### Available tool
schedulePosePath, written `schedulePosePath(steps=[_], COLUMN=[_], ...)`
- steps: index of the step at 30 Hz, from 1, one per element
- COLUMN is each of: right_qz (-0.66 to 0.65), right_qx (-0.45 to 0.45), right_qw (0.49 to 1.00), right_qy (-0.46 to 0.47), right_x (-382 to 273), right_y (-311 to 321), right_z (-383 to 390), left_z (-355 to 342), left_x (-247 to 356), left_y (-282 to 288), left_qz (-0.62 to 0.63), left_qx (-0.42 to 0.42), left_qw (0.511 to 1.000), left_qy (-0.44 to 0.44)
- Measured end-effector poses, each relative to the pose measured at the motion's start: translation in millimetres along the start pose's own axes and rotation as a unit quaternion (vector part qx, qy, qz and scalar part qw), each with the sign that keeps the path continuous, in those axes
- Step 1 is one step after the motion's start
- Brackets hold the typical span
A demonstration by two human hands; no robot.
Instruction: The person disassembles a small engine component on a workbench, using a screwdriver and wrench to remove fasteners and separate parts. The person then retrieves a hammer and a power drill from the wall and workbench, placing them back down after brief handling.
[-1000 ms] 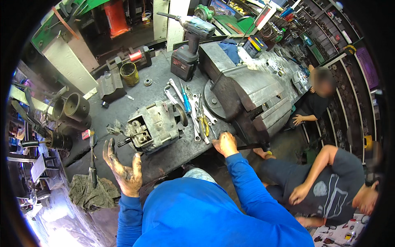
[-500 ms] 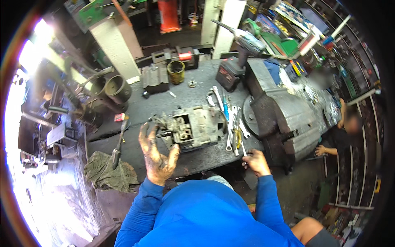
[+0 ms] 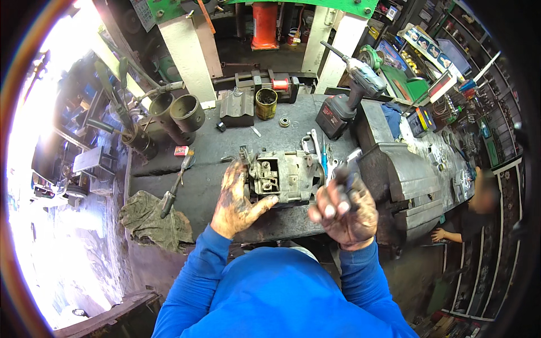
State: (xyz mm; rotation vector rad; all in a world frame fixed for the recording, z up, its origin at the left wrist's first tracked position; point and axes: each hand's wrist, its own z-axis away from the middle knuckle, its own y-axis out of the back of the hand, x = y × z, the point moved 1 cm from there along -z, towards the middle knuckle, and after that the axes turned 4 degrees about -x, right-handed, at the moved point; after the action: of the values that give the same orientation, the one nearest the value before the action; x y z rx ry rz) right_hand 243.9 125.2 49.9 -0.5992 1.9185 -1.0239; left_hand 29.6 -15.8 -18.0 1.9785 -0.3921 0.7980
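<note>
A grey cast-metal housing (image 3: 293,176), shaped like an alternator, lies on the dark workbench with a square opening showing inner parts. My left hand (image 3: 235,204), blackened with grease, is around its left end, fingers at the side and thumb along the near edge. My right hand (image 3: 350,217) is raised to the right of the housing, its fingers curled. A dark, blurred thing shows at its fingertips; I cannot make out what it is. Behind that hand lie several spanners (image 3: 315,145) and a blue-handled tool (image 3: 324,156), partly hidden.
A cordless impact wrench (image 3: 349,93) stands behind, beside a large metal casing (image 3: 400,174). To the left are a rag (image 3: 155,219), a screwdriver (image 3: 176,188) and metal cylinders (image 3: 187,114). A yellow can (image 3: 266,105) stands farther back. Another person's hand (image 3: 445,235) is at the right.
My right hand has lifted from beside the spanners toward the bench middle and nearer the camera. My left hand has closed in on the housing's left end. The view has shifted.
</note>
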Motion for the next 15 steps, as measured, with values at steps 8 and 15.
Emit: schedulePosePath(steps=[8,15], right_qz=[0.832,0.338], right_qx=[0.003,0.051], right_qw=[0.549,0.932], right_qy=[0.076,-0.120], right_x=[-16,6], right_y=[-13,-8], right_z=[-19,-9], left_z=[-7,-8], left_x=[-1,2], left_y=[8,7], left_qz=[0.036,0.032], left_qx=[-0.053,-0.043], left_qw=[0.997,0.998], left_qy=[0.037,0.027])
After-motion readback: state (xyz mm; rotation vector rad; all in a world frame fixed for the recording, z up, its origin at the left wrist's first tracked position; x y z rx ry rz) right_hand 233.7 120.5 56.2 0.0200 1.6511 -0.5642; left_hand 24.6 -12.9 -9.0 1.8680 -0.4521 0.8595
